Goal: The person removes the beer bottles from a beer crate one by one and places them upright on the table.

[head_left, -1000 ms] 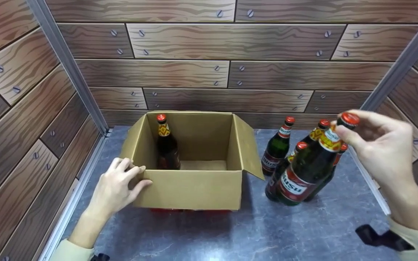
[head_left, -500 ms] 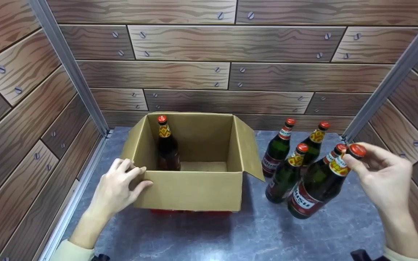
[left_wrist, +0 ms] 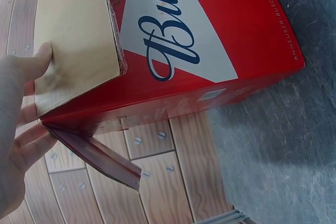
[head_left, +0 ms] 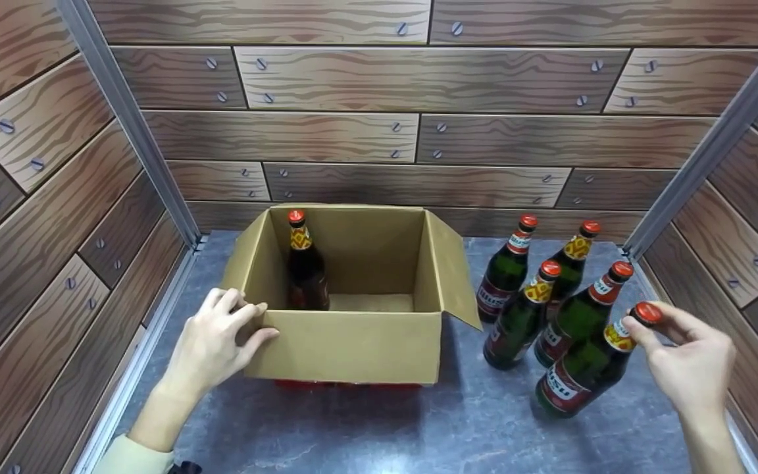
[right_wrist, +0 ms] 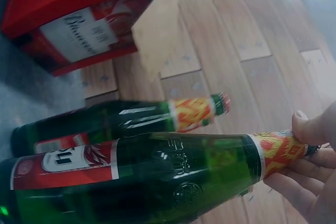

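Note:
My right hand (head_left: 695, 362) pinches the neck of a green glass beer bottle (head_left: 586, 375), just below its red cap, at the near right of a bottle group. The bottle stands nearly upright, its base at the grey tabletop. In the right wrist view, thumb and fingers wrap the bottle's yellow neck label (right_wrist: 281, 153). My left hand (head_left: 218, 342) grips the near left corner of an open cardboard box (head_left: 346, 345), thumb on the folded-out front flap. Red printed sides of the box (left_wrist: 252, 30) show in the left wrist view. Inside its left part stands one bottle (head_left: 306, 270).
Several other beer bottles (head_left: 507, 276) stand close together right of the box, behind the held one. A side flap (head_left: 454, 270) juts out toward them. Wood-patterned walls (head_left: 418, 79) with metal corner strips enclose the grey tabletop (head_left: 379, 434).
My right hand has lowered the held bottle and brought it nearer to me, away from overlapping the other bottles. The left hand keeps its hold on the box.

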Demonstrator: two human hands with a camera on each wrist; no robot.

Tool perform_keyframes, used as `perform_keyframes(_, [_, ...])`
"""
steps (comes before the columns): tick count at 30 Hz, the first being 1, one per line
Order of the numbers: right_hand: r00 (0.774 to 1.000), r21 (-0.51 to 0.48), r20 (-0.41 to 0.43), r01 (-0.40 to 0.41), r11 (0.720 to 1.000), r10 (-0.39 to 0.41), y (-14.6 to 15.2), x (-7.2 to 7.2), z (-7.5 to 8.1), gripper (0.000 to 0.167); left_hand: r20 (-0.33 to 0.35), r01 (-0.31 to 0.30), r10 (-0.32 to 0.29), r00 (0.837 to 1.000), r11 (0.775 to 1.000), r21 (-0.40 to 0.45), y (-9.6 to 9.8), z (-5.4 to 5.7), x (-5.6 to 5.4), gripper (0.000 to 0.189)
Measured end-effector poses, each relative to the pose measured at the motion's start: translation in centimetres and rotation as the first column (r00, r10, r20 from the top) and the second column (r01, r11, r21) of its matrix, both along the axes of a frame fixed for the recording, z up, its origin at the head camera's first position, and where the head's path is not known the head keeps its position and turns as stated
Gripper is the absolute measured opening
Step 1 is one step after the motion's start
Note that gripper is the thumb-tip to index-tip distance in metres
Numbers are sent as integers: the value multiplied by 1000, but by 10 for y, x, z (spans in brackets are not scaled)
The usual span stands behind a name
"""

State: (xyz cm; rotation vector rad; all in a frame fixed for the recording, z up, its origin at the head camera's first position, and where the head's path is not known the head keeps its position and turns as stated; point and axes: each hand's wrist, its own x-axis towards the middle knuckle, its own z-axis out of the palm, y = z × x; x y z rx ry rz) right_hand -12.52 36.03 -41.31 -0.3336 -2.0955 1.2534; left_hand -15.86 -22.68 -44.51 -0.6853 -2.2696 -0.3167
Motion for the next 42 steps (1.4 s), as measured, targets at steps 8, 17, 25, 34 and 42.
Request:
perform_keyframes(8, [998, -24, 38, 51, 998, -50, 13, -3, -22, 29, 2, 0, 0, 1000, 1000, 0, 0, -1, 0, 36])
perform_keyframes(17, [986, 1, 120, 119, 993, -119, 27, -4, -33, 35, 10, 2, -2, 1000, 1000, 13, -1, -2, 0, 35])
perform_keyframes(25, [976, 9, 162, 146, 989, -145, 34, 0, -33, 36, 12, -1, 1, 1000, 1000, 8, -1, 0, 1, 37])
perform_keyframes(34, [981, 42, 135, 132, 990, -136, 37, 1, -35, 36, 9, 4, -5, 1000, 1000, 10, -1, -1, 1, 36])
perform_keyframes(42, [983, -5, 153, 106, 994, -104, 38, 1, -32, 34, 1, 9, -9, 1000, 1000, 9, -1, 0, 1, 37])
